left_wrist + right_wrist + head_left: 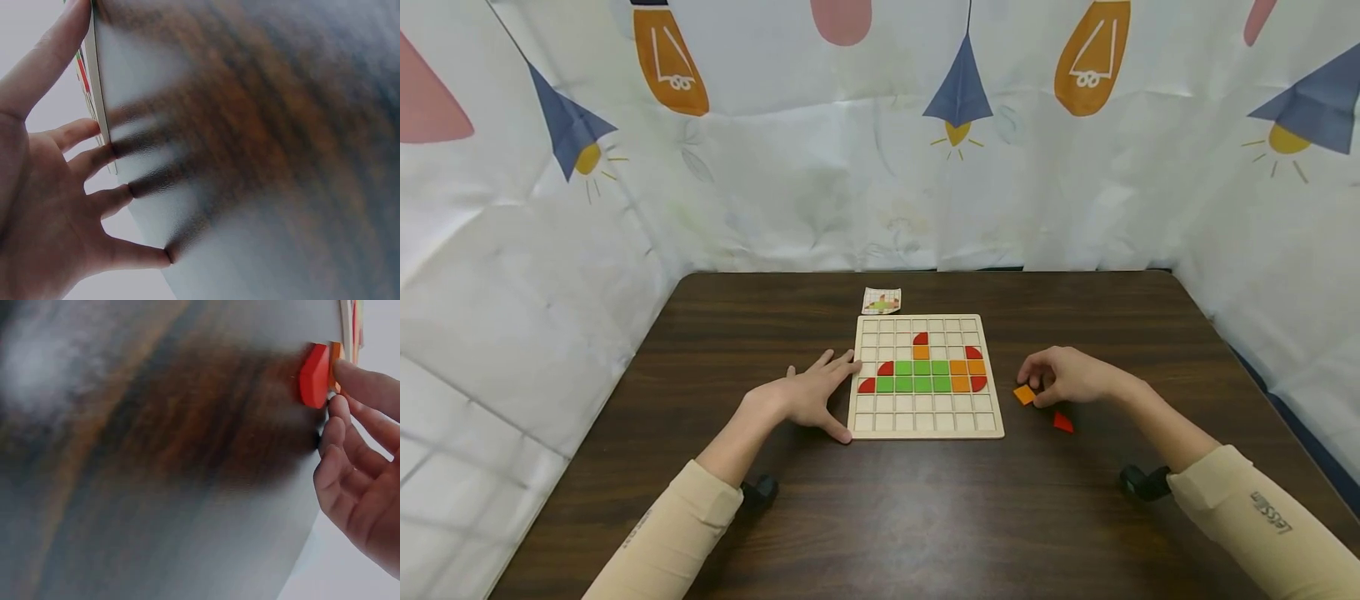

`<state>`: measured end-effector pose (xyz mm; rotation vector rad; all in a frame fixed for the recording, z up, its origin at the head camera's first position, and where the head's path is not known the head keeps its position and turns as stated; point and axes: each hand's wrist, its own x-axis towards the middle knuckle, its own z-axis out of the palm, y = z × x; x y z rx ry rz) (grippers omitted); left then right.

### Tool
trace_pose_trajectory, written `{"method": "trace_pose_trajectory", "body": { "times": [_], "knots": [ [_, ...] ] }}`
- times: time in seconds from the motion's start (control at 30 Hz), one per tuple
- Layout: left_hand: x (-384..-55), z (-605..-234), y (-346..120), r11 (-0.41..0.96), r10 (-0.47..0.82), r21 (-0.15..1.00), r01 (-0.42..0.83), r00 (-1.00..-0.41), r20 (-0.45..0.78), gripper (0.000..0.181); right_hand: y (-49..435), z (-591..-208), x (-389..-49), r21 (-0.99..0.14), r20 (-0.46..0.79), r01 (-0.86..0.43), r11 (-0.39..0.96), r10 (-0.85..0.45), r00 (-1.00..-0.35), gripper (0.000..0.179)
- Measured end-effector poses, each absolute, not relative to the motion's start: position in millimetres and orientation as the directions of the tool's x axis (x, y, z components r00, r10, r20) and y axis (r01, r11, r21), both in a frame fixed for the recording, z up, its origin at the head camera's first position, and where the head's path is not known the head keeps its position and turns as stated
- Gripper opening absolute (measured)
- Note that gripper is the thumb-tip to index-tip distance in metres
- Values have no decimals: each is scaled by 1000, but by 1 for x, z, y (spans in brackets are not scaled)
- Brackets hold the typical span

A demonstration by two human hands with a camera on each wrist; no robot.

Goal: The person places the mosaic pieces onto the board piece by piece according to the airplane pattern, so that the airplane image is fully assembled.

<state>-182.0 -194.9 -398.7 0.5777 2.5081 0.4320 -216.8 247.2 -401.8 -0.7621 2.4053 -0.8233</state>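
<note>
A wooden grid board [927, 423] lies on the table, with red, orange and green tiles set in its cells. My left hand [808, 396] rests at its left edge, fingers spread, thumb at the near corner and a fingertip on the rim. In the left wrist view those fingers [112, 253] stretch to the table and the board's side. To the right of the board, my right hand [1063, 375] pinches an orange square tile [1023, 394] at the table between thumb and fingers. A red tile [1063, 422] lies just nearer, large in the right wrist view.
Behind the board lies a small pattern card [882, 301] with a coloured picture on a grid. The dark wood-grain table [910, 517] reaches back to a white curtain [760, 192] printed with lamps.
</note>
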Motion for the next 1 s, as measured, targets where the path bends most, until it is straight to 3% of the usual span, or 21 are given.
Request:
{"method": "trace_pose_trajectory", "body": {
  "times": [0.43, 1.0],
  "knots": [
    [-181, -398, -195, 859, 478, 406, 311, -771, -421, 115, 243, -404, -215, -628, -224, -378, 680, -624, -749, 17],
    [-180, -398, -194, 858, 478, 411, 307, -770, -422, 115, 204, -391, -202, -653, -63, -474, 591, -666, -744, 20]
  ]
}}
